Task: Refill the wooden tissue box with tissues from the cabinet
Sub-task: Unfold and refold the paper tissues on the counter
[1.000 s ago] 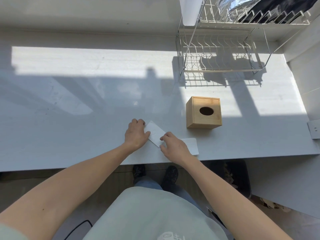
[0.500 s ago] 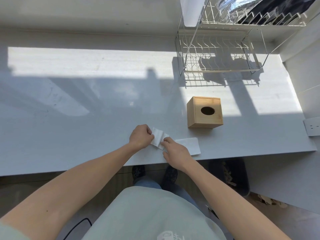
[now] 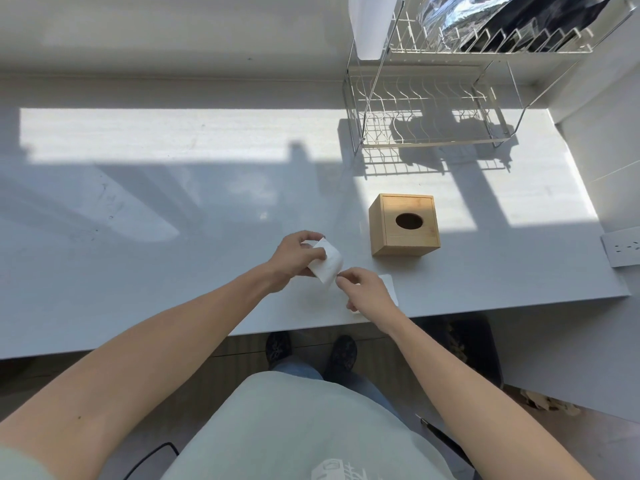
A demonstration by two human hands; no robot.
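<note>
The wooden tissue box [image 3: 403, 224] stands upright on the white counter [image 3: 173, 209], its oval top hole dark. Left of it, near the counter's front edge, my left hand [image 3: 294, 255] grips a folded white tissue [image 3: 327, 261], lifted a little off the surface. My right hand [image 3: 363, 291] pinches the tissue's lower corner with its fingertips. Under and behind my right hand another white tissue [image 3: 389, 287] lies flat on the counter, partly hidden.
A two-tier wire dish rack [image 3: 429, 112] stands at the back right, with dark and shiny things on its upper tier. A white wall socket [image 3: 623, 249] is at the right edge. My shoes and a dark bin [image 3: 471, 344] show below the counter.
The tissue went from lying flat under both hands to being folded smaller and lifted off the counter. My left hand curled around it and my right hand moved to its lower corner.
</note>
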